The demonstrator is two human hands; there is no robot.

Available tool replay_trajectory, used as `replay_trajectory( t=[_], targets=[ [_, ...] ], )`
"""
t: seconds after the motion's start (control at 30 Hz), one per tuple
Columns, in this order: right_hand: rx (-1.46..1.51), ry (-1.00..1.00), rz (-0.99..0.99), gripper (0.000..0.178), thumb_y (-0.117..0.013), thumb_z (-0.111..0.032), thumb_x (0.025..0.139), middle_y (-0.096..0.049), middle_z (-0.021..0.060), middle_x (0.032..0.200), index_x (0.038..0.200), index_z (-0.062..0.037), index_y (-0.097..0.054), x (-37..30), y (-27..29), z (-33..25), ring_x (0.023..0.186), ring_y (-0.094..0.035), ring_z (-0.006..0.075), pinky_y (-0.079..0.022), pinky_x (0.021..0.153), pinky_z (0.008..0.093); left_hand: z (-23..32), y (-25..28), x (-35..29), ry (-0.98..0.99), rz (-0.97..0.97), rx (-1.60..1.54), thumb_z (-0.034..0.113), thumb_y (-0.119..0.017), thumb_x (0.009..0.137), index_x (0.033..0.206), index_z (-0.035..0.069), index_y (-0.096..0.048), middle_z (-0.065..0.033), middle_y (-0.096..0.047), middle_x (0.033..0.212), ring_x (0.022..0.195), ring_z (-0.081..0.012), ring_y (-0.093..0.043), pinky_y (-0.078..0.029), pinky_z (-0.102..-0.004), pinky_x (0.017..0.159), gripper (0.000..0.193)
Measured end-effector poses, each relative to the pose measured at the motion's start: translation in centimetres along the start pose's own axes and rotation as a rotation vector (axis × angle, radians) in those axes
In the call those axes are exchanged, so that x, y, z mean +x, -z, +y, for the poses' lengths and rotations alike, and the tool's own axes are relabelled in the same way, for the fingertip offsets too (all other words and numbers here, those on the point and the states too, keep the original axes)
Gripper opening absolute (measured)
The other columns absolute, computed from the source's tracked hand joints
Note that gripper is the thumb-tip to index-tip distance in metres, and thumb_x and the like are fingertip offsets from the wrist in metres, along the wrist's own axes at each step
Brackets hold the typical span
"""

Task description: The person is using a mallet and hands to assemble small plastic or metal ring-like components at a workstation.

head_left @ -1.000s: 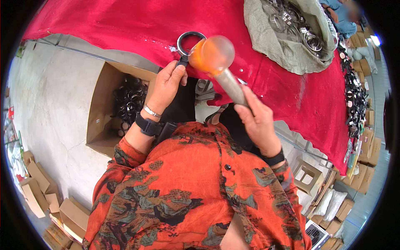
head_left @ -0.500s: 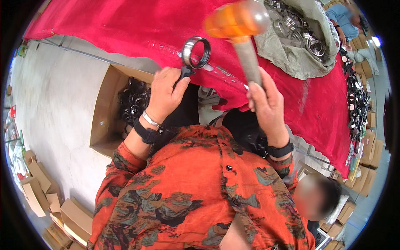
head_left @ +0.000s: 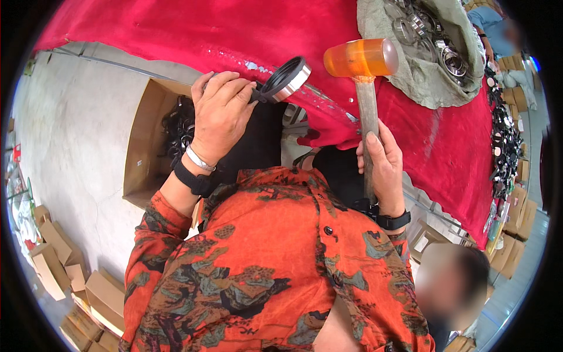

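My left hand (head_left: 220, 117) is closed on the short black handle of a ring-shaped piece (head_left: 291, 85), a black ring with a shiny metal band around its outside. That ring is tilted over the edge of the red-covered table (head_left: 434, 158); whether it touches the cloth I cannot tell. In my right hand (head_left: 384, 161) is the wooden handle of a mallet (head_left: 353, 60) with a translucent orange head. The mallet head is raised to the right of the ring, apart from it. Part of the black handle is hidden by my left fingers.
A grey-green sack (head_left: 375, 35) of loose metal rings (head_left: 419, 29) lies open on the table. By my left arm stands a cardboard box (head_left: 138, 146) with black parts (head_left: 179, 126). Many black pieces (head_left: 501, 141) line the table's right edge. A person (head_left: 454, 287) is close at my lower right.
The ring has turned from facing me to a tilted, edge-on position as my left hand rolled over. The mallet head has moved down and right, and my right hand sits slightly lower.
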State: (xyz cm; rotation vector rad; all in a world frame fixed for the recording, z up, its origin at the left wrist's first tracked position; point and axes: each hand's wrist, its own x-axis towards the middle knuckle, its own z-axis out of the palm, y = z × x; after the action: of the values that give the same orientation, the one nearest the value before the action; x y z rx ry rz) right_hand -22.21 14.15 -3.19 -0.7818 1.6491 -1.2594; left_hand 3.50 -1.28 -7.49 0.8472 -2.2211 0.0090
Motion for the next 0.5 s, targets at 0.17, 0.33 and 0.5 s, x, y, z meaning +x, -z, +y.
replay_trajectory(
  t=[0.17,0.33,0.5],
  targets=[
    [-0.098,0.019,-0.030,0.050,-0.057,-0.023,0.097,-0.056,-0.0006,0.077,0.140,-0.0011,-0.043,0.3,0.0,0.3,0.058,-0.049,0.0042,-0.040,0.050,0.0186,0.0,0.4,-0.8,0.077,-0.059,-0.146,0.009,-0.072,0.074,0.095,0.003,-0.066,-0.0081,-0.065,0.096,0.096,-0.0264,-0.060,-0.040,-0.0424,0.093,0.023],
    [-0.065,0.016,-0.040,0.050,-0.058,-0.022,0.097,-0.057,-0.0002,0.077,0.140,-0.0005,-0.044,0.4,-0.5,0.2,0.058,-0.050,0.0041,-0.040,0.049,0.0186,-0.3,0.1,-2.1,0.833,-0.156,-1.288,0.016,-0.046,0.097,0.093,-0.003,-0.062,-0.0081,-0.062,0.085,0.089,-0.0214,-0.059,-0.045,-0.0379,0.090,0.025],
    [-0.094,-0.003,0.024,0.045,-0.059,-0.019,0.095,-0.057,-0.0019,0.077,0.136,-0.0027,-0.049,-0.4,0.9,-0.2,0.059,-0.050,0.0031,-0.041,0.050,0.0183,-4.4,0.6,-6.2,1.198,0.534,-1.380,0.018,-0.044,0.099,0.092,-0.002,-0.059,-0.0086,-0.061,0.084,0.080,-0.0183,-0.059,-0.047,-0.0308,0.080,0.026]
  ],
)
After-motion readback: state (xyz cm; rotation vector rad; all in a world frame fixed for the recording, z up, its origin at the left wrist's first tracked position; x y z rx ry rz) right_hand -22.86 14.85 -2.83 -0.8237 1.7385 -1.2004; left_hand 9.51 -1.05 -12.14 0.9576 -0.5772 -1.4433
